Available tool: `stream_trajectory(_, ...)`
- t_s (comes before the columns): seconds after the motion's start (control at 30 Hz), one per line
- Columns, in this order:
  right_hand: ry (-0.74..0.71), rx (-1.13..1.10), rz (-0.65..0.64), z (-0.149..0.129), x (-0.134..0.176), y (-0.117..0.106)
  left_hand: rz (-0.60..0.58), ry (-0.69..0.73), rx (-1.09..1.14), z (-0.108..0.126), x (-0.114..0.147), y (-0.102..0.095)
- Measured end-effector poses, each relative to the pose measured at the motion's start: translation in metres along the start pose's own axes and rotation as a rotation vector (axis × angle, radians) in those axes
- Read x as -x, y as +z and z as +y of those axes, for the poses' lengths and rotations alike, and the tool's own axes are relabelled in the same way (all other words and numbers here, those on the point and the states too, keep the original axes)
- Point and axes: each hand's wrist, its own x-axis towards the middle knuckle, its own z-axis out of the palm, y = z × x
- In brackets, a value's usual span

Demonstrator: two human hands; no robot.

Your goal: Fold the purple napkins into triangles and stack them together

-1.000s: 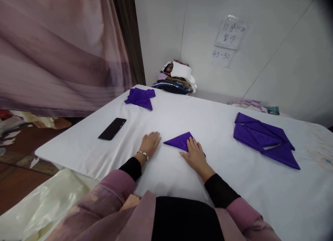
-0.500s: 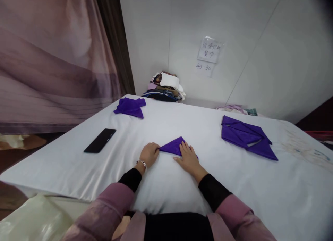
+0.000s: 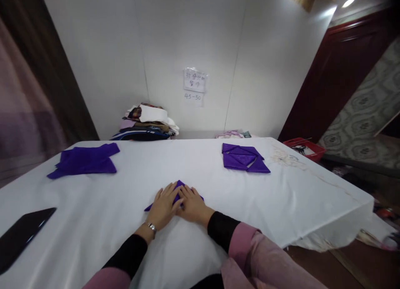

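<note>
A purple napkin [image 3: 179, 183], folded into a small triangle, lies on the white tablecloth in front of me. My left hand [image 3: 162, 207] rests flat over its left part, fingers stretched out, with the napkin's left tip poking out beside it. Right next to it, my right hand [image 3: 191, 204] presses on the right part with extended fingers. The two hands touch or overlap near the napkin's middle, and they hide most of it. Only the top point and both side tips show.
Further purple napkins lie at the back left [image 3: 89, 159] and back right [image 3: 240, 159] of the table. A black phone [image 3: 25, 237] is at the left edge. Beyond the table are a clothes pile [image 3: 150, 122], a wall sign [image 3: 195, 81] and a red basket [image 3: 312, 149].
My view has turned to the right. My left hand has let go of the napkin's left tip and moved onto its face, close against my right hand.
</note>
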Motion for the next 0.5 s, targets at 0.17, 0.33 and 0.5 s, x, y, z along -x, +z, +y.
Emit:
stream_trajectory(0.17, -0.006, 0.009, 0.006, 0.000, -0.001, 0.002, -0.216, -0.057, -0.099, -0.009, -0.012, 0.022)
stream_trajectory(0.33, -0.029, 0.010, 0.007, 0.007, 0.007, -0.002, -0.224, 0.006, -0.115, -0.020, -0.009, 0.029)
stream_trajectory(0.5, -0.032, -0.007, -0.049, 0.019, 0.027, -0.016, -0.191, -0.115, -0.081, -0.014, -0.012, 0.030)
